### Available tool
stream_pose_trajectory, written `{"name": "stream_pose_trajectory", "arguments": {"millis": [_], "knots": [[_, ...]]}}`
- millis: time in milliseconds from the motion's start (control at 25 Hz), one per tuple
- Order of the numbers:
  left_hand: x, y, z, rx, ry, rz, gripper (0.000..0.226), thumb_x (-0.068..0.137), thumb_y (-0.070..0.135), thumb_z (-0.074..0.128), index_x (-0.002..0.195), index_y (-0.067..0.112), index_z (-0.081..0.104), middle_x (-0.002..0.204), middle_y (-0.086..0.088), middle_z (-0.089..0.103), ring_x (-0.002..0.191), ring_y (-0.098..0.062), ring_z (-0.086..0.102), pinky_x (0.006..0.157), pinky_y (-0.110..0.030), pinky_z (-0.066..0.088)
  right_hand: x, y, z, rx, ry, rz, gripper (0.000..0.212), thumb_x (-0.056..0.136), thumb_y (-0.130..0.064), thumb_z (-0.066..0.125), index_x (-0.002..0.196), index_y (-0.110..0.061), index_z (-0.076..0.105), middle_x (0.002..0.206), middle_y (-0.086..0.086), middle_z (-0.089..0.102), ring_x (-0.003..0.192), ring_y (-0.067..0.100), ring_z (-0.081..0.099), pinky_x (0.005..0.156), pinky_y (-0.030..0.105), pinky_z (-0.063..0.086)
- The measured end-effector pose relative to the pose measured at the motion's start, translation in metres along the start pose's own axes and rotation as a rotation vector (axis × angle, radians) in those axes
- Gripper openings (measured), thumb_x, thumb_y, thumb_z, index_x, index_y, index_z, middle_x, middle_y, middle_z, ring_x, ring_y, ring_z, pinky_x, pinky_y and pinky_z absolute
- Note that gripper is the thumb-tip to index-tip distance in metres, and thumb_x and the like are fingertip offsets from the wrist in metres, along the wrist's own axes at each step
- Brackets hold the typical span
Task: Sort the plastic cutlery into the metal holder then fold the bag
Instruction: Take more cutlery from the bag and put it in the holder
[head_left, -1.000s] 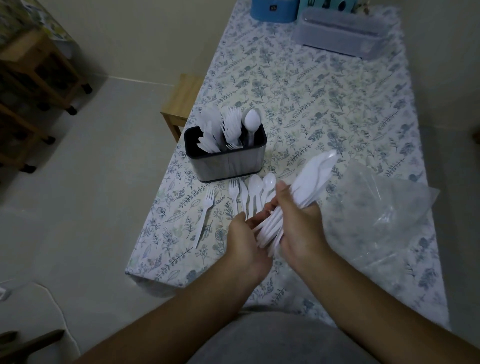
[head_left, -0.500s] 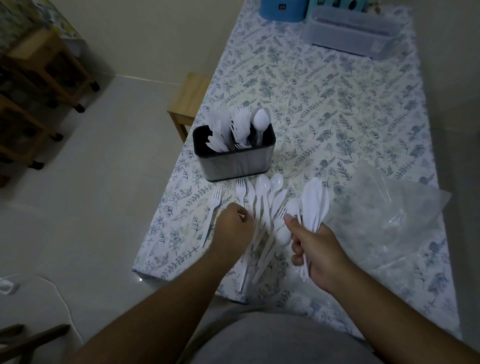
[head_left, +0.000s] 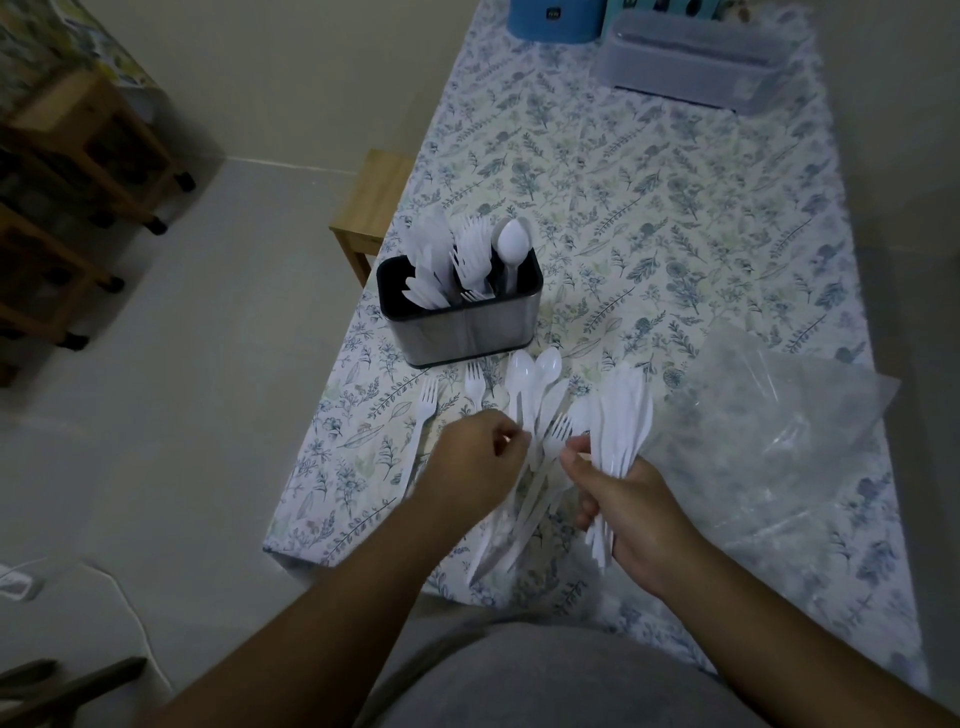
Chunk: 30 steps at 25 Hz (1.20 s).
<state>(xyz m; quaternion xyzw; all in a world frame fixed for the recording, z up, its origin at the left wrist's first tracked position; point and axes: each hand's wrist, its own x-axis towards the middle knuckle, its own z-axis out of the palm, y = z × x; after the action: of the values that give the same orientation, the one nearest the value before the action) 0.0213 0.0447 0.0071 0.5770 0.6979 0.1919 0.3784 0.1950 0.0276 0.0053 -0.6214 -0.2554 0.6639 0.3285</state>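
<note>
A metal holder (head_left: 460, 325) stands on the left part of the worktop (head_left: 649, 208), which is covered in a leaf-print cloth. The holder carries white plastic cutlery upright: knives (head_left: 428, 270) in its left part, forks (head_left: 472, 254) in the middle, and a spoon (head_left: 513, 244) at its right end, bowl up.

Just near of the holder, loose cutlery (head_left: 535, 395) lies on the cloth: a fork (head_left: 423, 415) off to the left by itself, another fork, and spoons with bowls pointing towards the holder, their handles running back under the hands.

The right hand (head_left: 631, 512) has its fingers curled round a bundle of spoons (head_left: 623, 415), which fans up and away from the fist. The left hand (head_left: 475, 467) hovers over the loose pieces with its fingers curled in; it seems to pinch something thin and white, though which piece cannot be told.

A clear plastic bag (head_left: 784, 431) lies crumpled and open on the right side of the worktop, just right of the bundle. At the far end sit a blue container (head_left: 553, 18) and a translucent lidded box (head_left: 691, 57); what the box holds is not clear.
</note>
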Motion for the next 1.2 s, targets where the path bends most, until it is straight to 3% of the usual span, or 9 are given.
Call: {"name": "stream_pose_trajectory", "arguments": {"millis": [200, 320, 440, 560, 640, 760, 840, 1000, 1200], "knots": [[-0.014, 0.007, 0.013, -0.037, -0.06, 0.384, 0.012, 0.097, 0.021, 0.063, 0.088, 0.019, 0.071, 0.077, 0.008, 0.065, 0.069, -0.003, 0.059, 0.064, -0.018, 0.047, 0.003, -0.003, 0.008, -0.063, 0.042, -0.081, 0.024, 0.092, -0.031, 0.073, 0.086, -0.007, 0.072, 0.056, 0.003, 0.058, 0.053, 0.018, 0.055, 0.061, 0.036, 0.048], [-0.015, -0.014, 0.008, -0.05, 0.008, 0.11, 0.006, 0.096, 0.021, 0.061, 0.093, 0.023, 0.065, 0.087, 0.011, 0.065, 0.079, -0.004, 0.061, 0.068, -0.013, 0.047, 0.015, -0.009, 0.001, 0.012, 0.173, -0.079, 0.03, 0.093, -0.034, 0.07, 0.083, -0.007, 0.07, 0.055, 0.003, 0.058, 0.051, 0.018, 0.052, 0.068, 0.039, 0.046], [-0.023, -0.045, 0.007, 0.147, -0.017, -0.144, 0.012, 0.09, 0.03, 0.067, 0.087, 0.02, 0.06, 0.083, 0.004, 0.065, 0.073, -0.011, 0.063, 0.063, -0.021, 0.05, 0.018, -0.011, -0.006, 0.012, 0.179, -0.057, 0.026, 0.092, -0.035, 0.071, 0.084, -0.01, 0.073, 0.08, 0.01, 0.07, 0.059, 0.018, 0.053, 0.078, 0.041, 0.046], [-0.035, -0.05, 0.017, 0.251, -0.13, -0.176, 0.025, 0.085, 0.039, 0.071, 0.079, 0.016, 0.063, 0.074, -0.001, 0.066, 0.065, -0.014, 0.061, 0.06, -0.025, 0.051, 0.015, -0.001, -0.006, -0.037, 0.169, -0.004, 0.028, 0.091, -0.04, 0.072, 0.08, -0.013, 0.076, 0.098, 0.0, 0.077, 0.09, 0.017, 0.065, 0.094, 0.039, 0.047], [-0.037, -0.046, 0.023, 0.324, -0.169, -0.109, 0.022, 0.089, 0.034, 0.067, 0.081, 0.014, 0.066, 0.077, -0.002, 0.068, 0.07, -0.017, 0.064, 0.066, -0.029, 0.057, 0.013, 0.001, -0.006, -0.037, 0.181, 0.023, 0.029, 0.09, -0.04, 0.072, 0.079, -0.013, 0.075, 0.087, -0.001, 0.075, 0.096, 0.021, 0.066, 0.099, 0.043, 0.048], [-0.034, -0.046, 0.017, 0.291, -0.158, -0.1, 0.018, 0.091, 0.03, 0.065, 0.079, 0.017, 0.065, 0.075, 0.001, 0.066, 0.067, -0.012, 0.061, 0.063, -0.026, 0.054, 0.01, -0.005, -0.007, 0.126, 0.147, 0.052, 0.022, 0.095, -0.031, 0.068, 0.085, -0.011, 0.067, 0.067, 0.003, 0.062, 0.07, 0.021, 0.061, 0.074, 0.041, 0.056], [-0.031, -0.047, 0.01, 0.189, -0.101, -0.151, 0.015, 0.091, 0.032, 0.068, 0.084, 0.019, 0.063, 0.078, 0.004, 0.065, 0.065, -0.008, 0.059, 0.061, -0.024, 0.053, 0.006, -0.008, -0.008, 0.182, 0.112, 0.064, 0.018, 0.096, -0.027, 0.067, 0.086, -0.013, 0.064, 0.063, 0.002, 0.055, 0.056, 0.017, 0.051, 0.054, 0.033, 0.048], [-0.014, -0.03, 0.011, 0.111, 0.089, -0.041, 0.039, 0.089, 0.038, 0.069, 0.12, 0.021, 0.054, 0.109, 0.004, 0.055, 0.092, -0.013, 0.06, 0.077, -0.029, 0.054, 0.004, 0.0, -0.008, 0.107, 0.082, 0.071, 0.017, 0.093, -0.028, 0.073, 0.091, -0.014, 0.063, 0.06, -0.001, 0.047, 0.052, 0.014, 0.042, 0.048, 0.03, 0.038], [0.041, 0.0, 0.03, 0.139, 0.059, -0.108, 0.026, 0.094, 0.037, 0.06, 0.106, 0.013, 0.061, 0.097, -0.001, 0.062, 0.087, -0.02, 0.064, 0.078, -0.038, 0.057, 0.002, 0.003, -0.006, 0.077, 0.1, 0.062, 0.02, 0.089, -0.03, 0.077, 0.088, -0.016, 0.063, 0.055, -0.003, 0.045, 0.049, 0.014, 0.041, 0.047, 0.03, 0.038]]}}
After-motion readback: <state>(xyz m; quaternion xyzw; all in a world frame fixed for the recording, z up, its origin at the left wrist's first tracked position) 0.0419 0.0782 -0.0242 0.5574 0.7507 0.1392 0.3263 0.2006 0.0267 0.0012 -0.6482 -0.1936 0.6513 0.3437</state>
